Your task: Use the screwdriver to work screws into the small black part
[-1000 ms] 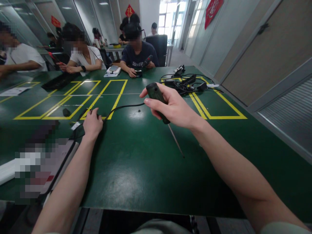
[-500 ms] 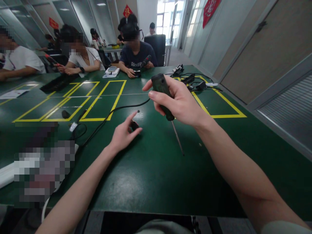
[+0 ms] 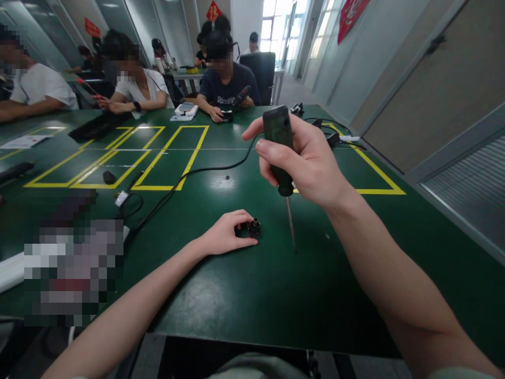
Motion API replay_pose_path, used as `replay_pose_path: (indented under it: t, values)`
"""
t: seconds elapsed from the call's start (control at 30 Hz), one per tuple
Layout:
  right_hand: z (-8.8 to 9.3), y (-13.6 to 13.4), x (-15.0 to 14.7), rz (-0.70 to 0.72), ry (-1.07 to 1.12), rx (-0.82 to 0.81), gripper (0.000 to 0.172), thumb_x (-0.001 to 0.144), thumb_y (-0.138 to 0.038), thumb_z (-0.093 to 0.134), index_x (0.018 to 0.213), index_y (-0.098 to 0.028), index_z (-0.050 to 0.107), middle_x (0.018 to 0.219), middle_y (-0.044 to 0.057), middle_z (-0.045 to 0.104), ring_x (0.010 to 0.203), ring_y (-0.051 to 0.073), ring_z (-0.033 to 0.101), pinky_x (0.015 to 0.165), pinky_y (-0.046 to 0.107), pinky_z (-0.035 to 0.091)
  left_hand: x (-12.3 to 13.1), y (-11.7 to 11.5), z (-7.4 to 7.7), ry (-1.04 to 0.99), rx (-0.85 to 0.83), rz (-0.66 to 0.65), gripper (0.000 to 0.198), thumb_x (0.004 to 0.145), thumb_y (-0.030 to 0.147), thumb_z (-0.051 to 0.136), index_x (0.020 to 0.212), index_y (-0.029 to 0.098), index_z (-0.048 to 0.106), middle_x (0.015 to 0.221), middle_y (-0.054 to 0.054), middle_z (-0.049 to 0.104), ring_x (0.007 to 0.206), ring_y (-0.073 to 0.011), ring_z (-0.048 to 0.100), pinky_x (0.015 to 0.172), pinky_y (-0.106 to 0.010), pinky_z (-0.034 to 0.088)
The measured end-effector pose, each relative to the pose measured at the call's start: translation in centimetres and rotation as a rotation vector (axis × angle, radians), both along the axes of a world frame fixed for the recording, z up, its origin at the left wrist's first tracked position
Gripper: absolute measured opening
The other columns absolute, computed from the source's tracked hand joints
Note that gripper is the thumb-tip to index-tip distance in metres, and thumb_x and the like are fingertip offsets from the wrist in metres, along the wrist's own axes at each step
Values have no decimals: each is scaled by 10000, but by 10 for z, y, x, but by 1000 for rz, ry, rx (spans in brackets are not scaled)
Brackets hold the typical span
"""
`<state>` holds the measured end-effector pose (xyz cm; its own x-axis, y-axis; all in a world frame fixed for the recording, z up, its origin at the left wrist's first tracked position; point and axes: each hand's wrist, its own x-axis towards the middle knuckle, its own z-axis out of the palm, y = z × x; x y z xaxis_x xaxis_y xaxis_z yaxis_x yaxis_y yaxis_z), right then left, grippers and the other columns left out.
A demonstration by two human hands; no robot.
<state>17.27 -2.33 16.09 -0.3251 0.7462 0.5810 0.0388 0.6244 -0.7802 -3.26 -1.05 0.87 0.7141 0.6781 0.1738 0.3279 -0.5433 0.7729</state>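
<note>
My right hand (image 3: 311, 163) is closed around the dark handle of a screwdriver (image 3: 279, 158). Its thin metal shaft points down, with the tip toward the green tabletop (image 3: 221, 295). Lower and to the left, my left hand (image 3: 226, 231) rests on the table, thumb and fingers around a small black part (image 3: 254, 227) with brass-coloured bits on top. I cannot make out its exact kind. The screwdriver's tip is to the right of this part, apart from it. A tiny dark piece (image 3: 227, 178) lies on the table beyond my left hand.
A black cable (image 3: 193, 171) runs across the table to behind my right hand. Yellow tape (image 3: 158, 188) marks rectangles. At the left lie a white strip-like object (image 3: 13, 273) and a small black block (image 3: 109, 177). More cables (image 3: 335, 138) lie far right. Several people sit across the table.
My left hand has moved right and toward me with the small black part, which now shows more clearly. My right hand with the screwdriver has shifted slightly right. The view has shifted a little.
</note>
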Motion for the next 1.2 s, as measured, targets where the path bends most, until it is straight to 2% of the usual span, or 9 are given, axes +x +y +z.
replay_pose_path:
  t: [0.27, 0.43, 0.53, 0.67, 0.77, 0.9, 1.0, 1.07, 1.2]
  values:
    - [-1, 1, 2, -24, -51, -1, 299, 1004, -516, 699, 1091, -236, 640, 678, -61, 564, 518, 105, 544, 491, 247, 500, -4, 2, 4, -15, -97, -33, 428, 816, 383, 901, 1176, 173, 802, 1032, -57, 712, 879, -190, 662, 838, -332, 564]
    - [1, -1, 0, -36, -45, -4, 323, 983, -557, 713, 1055, -251, 637, 643, -64, 555, 488, 115, 527, 472, 269, 494, -10, 4, 9, -11, -156, -125, 323, 801, 291, 881, 1098, 185, 815, 1108, -67, 720, 963, -206, 681, 900, -349, 567]
    - [1, -1, 1, -36, -44, 1, 322, 984, -553, 714, 1062, -250, 637, 648, -66, 554, 484, 112, 529, 473, 269, 493, -5, 1, 6, 13, -132, 17, 258, 804, 290, 882, 1011, 176, 779, 1008, -47, 729, 897, -200, 678, 843, -338, 554]
    - [1, -2, 1, -46, -33, 3, 343, 980, -569, 715, 1065, -245, 644, 647, -68, 557, 484, 109, 538, 475, 266, 490, 3, -7, 1, 72, -2, 225, 482, 708, 381, 984, 1061, 185, 721, 997, -43, 732, 892, -233, 674, 840, -374, 560]
    - [1, -1, 1, -29, -1, 18, 353, 973, -572, 724, 1040, -235, 644, 628, -72, 561, 471, 102, 526, 466, 262, 472, 3, -9, 0, 26, 2, 128, 576, 758, 343, 959, 1260, 221, 703, 1178, -70, 761, 1059, -259, 703, 980, -414, 561]
    - [0, -1, 1, -7, 24, 38, 332, 979, -552, 719, 1037, -233, 644, 598, -74, 565, 453, 103, 504, 467, 277, 459, 0, -6, -2, 38, -35, 116, 325, 839, 373, 901, 1066, 192, 754, 1037, -65, 766, 953, -235, 718, 914, -386, 580]
    - [0, -1, -1, -41, 23, 23, 341, 972, -574, 719, 1029, -246, 646, 589, -67, 560, 451, 116, 495, 471, 300, 454, -2, -4, -1, 50, 40, 193, 551, 717, 467, 990, 1128, 203, 736, 1104, -80, 764, 1000, -268, 708, 946, -430, 582]
    - [0, -1, -2, -47, 34, 18, 355, 963, -593, 722, 1016, -252, 642, 586, -65, 553, 449, 122, 491, 468, 307, 446, -5, -2, 0, 31, 41, 138, 636, 715, 448, 994, 1246, 227, 721, 1192, -87, 767, 1073, -277, 708, 1007, -448, 568]
    - [-1, -1, -3, -22, 51, 40, 395, 939, -627, 739, 1022, -256, 632, 602, -64, 550, 455, 123, 495, 471, 309, 432, -11, 3, 1, 20, -62, 52, 346, 836, 363, 895, 1110, 187, 779, 1040, -65, 785, 955, -229, 726, 926, -376, 576]
